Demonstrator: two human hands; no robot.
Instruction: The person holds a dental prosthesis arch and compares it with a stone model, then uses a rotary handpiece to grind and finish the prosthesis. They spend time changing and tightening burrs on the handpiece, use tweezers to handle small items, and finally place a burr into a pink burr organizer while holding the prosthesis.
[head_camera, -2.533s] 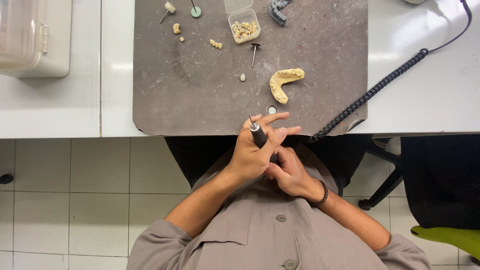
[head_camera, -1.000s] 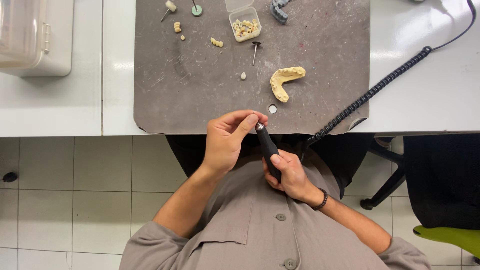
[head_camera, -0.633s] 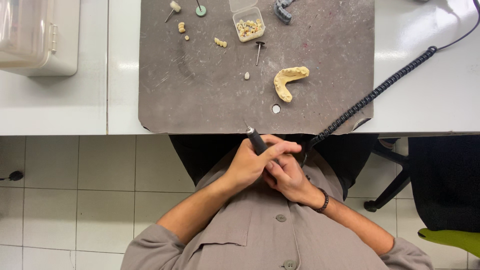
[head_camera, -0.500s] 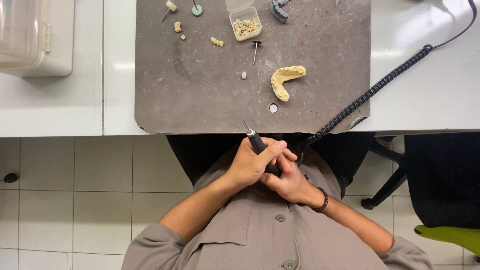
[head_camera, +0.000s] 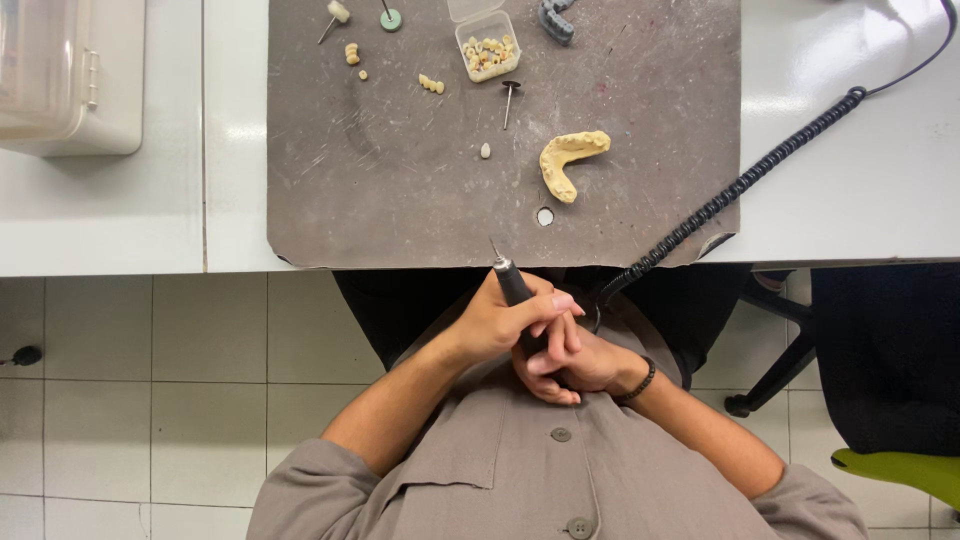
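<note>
Both of my hands meet just below the table edge, over my lap. My left hand (head_camera: 500, 320) wraps its fingers around a black rotary handpiece (head_camera: 512, 284), whose thin bur tip points up toward the mat. My right hand (head_camera: 575, 365) grips the lower part of the same handpiece, under the left fingers. A black coiled cord (head_camera: 740, 185) runs from the handpiece up to the right across the table. On the grey work mat (head_camera: 400, 200) lies a yellowish dental arch cast (head_camera: 568, 160), apart from my hands.
Near the mat's far edge stand a small clear box of tooth pieces (head_camera: 487, 45), loose small tooth parts (head_camera: 431, 84), burs and a dark cast (head_camera: 555, 18). A translucent container (head_camera: 70, 75) sits far left on the white table. A dark chair (head_camera: 880, 350) stands at right.
A second ago my left hand was raised apart from the handpiece, fingers pinched. It has since come down onto the handpiece, joining the right hand; both stay low over my lap.
</note>
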